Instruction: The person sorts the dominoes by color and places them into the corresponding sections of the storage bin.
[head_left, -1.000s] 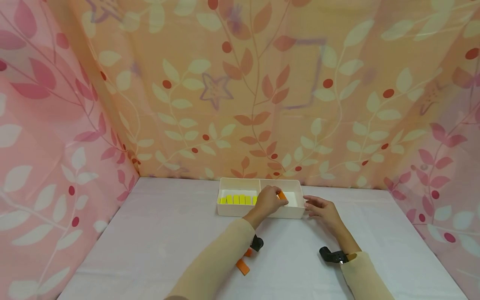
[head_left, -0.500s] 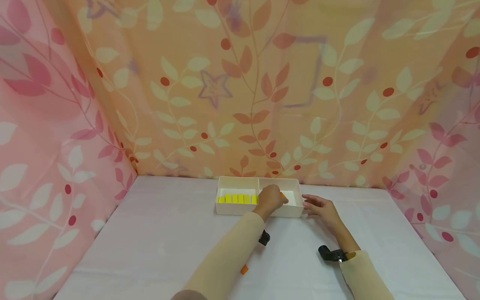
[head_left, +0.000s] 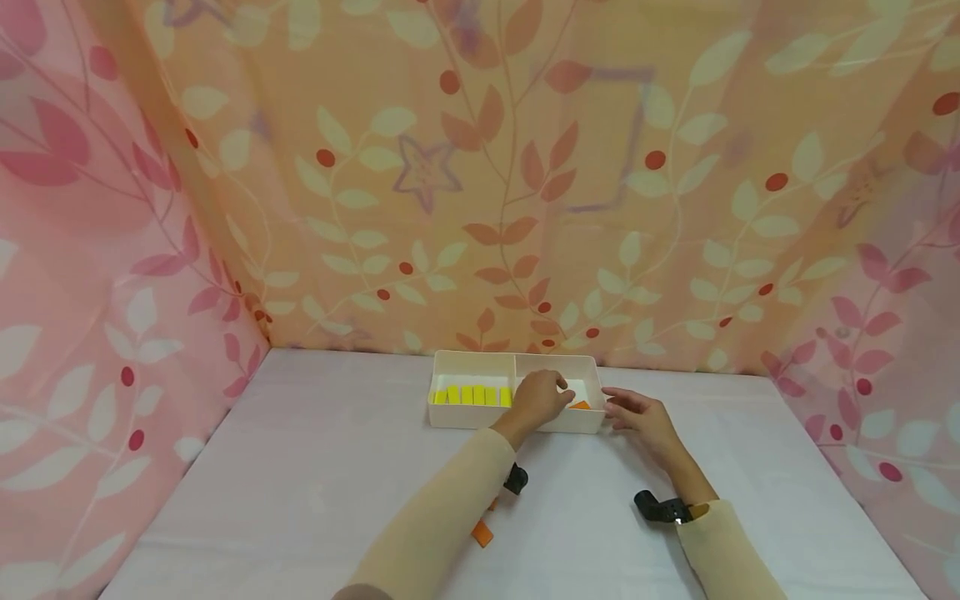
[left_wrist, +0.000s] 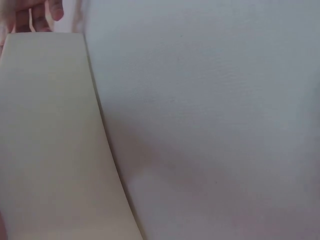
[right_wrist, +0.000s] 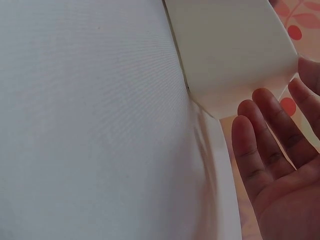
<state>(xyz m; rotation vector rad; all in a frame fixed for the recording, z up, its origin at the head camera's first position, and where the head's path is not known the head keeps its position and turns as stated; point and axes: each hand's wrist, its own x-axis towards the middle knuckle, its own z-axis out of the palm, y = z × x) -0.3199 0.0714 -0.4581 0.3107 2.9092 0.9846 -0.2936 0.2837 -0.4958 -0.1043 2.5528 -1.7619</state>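
My left hand is over the right compartment of a white two-part box, with nothing visible between its thumb and forefinger. Just right of those fingers, an orange block lies in that compartment. Several yellow blocks stand in a row in the left compartment. My right hand is at the box's right end, its fingers fairly straight; in the right wrist view the fingertips are at the end wall. The left wrist view shows the box's long side wall.
On the white-covered table, an orange block lies near my left forearm, with another orange piece partly hidden by the sleeve. A patterned curtain hangs right behind the box. Black wrist cameras sit at both wrists.
My left hand held an orange block upright in the right compartment; its fingers have parted and the block now lies there. The left hand has drawn back slightly. The right hand keeps its place.
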